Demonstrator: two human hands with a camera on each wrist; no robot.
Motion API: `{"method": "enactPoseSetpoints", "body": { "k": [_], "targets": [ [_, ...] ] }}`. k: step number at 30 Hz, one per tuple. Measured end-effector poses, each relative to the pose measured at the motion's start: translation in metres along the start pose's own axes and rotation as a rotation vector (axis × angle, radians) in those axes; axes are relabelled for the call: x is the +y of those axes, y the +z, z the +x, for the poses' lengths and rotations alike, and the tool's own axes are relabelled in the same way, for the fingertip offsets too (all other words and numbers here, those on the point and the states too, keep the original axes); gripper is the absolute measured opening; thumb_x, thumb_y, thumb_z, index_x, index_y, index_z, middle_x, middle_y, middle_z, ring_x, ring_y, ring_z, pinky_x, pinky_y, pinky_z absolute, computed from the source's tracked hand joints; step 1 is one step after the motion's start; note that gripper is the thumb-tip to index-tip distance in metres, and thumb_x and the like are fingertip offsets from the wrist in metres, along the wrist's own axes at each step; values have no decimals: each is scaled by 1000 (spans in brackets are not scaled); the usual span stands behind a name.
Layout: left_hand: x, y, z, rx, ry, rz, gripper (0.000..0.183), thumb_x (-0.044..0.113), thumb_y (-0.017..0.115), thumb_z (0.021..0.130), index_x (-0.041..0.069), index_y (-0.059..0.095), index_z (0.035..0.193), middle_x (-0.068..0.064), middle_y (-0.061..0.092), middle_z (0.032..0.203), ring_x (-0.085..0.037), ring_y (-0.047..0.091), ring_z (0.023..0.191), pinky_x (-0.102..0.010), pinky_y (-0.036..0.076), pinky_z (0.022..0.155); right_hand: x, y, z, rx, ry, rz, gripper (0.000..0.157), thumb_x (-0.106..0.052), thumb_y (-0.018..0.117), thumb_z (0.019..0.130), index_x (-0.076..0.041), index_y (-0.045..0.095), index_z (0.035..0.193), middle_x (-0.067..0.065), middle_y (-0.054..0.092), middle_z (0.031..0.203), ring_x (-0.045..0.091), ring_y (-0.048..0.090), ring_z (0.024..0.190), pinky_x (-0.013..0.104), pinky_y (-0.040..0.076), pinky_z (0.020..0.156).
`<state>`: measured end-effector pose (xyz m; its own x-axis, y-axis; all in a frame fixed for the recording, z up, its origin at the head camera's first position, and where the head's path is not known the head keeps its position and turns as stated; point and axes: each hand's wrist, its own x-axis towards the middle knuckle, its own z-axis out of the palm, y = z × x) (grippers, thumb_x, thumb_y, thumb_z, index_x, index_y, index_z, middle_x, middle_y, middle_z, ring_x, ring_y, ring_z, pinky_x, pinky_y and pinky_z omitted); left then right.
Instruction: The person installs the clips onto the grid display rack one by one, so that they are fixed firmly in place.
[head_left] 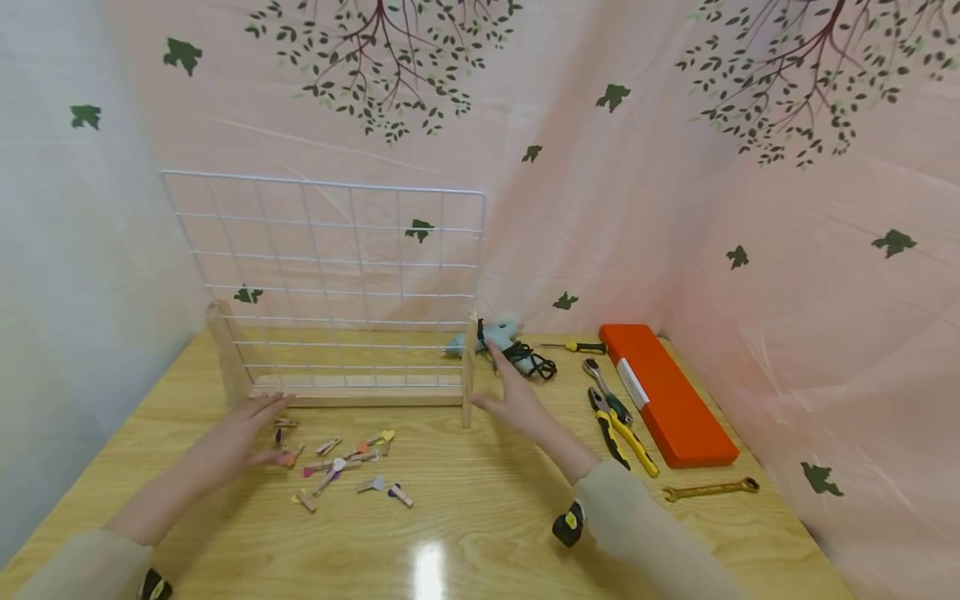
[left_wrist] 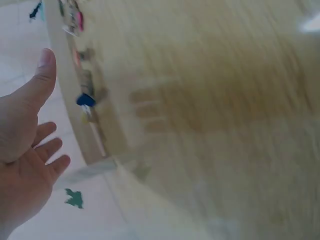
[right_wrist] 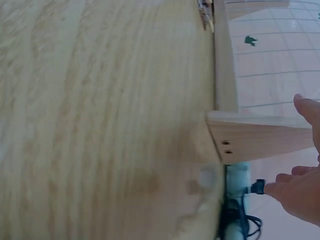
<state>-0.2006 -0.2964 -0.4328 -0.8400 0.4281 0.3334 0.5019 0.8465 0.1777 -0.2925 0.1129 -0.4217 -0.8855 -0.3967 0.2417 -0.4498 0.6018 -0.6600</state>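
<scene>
A white wire grid panel [head_left: 322,182] stands upright in a wooden stand [head_left: 375,402] with a post at each end. My left hand [head_left: 228,446] hovers at the stand's left front, thumb apart from the fingers, holding nothing. Small wooden clothespins [head_left: 327,478] with coloured hearts lie scattered before the stand; one with a dark blue heart [left_wrist: 86,100] shows in the left wrist view. My right hand [head_left: 517,407] is beside the right post [right_wrist: 260,142], fingers extended and grasping nothing. Whether it touches the post I cannot tell.
Behind the right post lies a light blue glue gun [head_left: 501,332] with a black cord. Farther right are a screwdriver [head_left: 587,347], an adjustable wrench [head_left: 606,390], yellow-black pliers [head_left: 628,437], an orange-red case [head_left: 671,396] and a combination wrench [head_left: 711,489]. Patterned cloth hangs behind the table.
</scene>
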Motion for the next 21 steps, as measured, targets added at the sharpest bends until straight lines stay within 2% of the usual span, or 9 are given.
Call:
{"method": "enactPoseSetpoints", "body": {
  "k": [4,8,10,13,15,18,21],
  "targets": [
    [-17,9,-2,-13,52,-54,77,25,76,63,-6,43,125,-26,47,123,-44,46,106,-54,40,83,11,15,9,-43,2,142,94,-25,67,79,-37,-4,141,4,14,149,35,31,128,52,35,93],
    [-29,14,-1,-14,104,-59,58,14,72,69,-5,50,119,-23,53,117,-41,51,101,-51,42,81,10,18,14,-134,21,294,95,-22,66,80,-34,-5,141,4,9,149,37,27,129,52,37,92],
    [-32,17,2,37,148,-47,46,4,71,69,-5,56,111,-21,58,110,-38,55,95,-48,44,78,5,14,15,-176,39,350,95,-19,66,80,-31,-5,142,6,8,149,36,26,129,51,36,93],
    [-37,21,7,82,162,-11,35,-7,68,69,-4,61,103,-18,63,100,-33,59,88,-44,46,75,-1,9,15,-214,65,399,93,-14,65,81,-25,-4,143,9,7,149,35,27,129,49,36,95],
    [-39,22,11,84,148,-4,29,-9,66,70,-3,63,98,-16,64,94,-31,60,84,-43,47,73,0,8,16,-216,70,404,93,-13,65,81,-21,-3,143,11,7,149,34,29,128,47,36,94],
    [-42,22,14,24,65,10,20,-6,65,72,1,66,91,-11,65,87,-28,61,79,-42,48,71,0,7,18,-225,70,392,93,-12,64,81,-19,-4,143,11,7,149,34,31,127,47,37,94],
    [-43,21,16,-23,-5,4,13,-4,65,73,4,66,83,-6,64,80,-25,61,73,-40,48,68,-2,4,20,-232,62,403,91,-13,62,83,-22,-6,143,8,6,149,32,29,128,47,37,94]
  ]
}}
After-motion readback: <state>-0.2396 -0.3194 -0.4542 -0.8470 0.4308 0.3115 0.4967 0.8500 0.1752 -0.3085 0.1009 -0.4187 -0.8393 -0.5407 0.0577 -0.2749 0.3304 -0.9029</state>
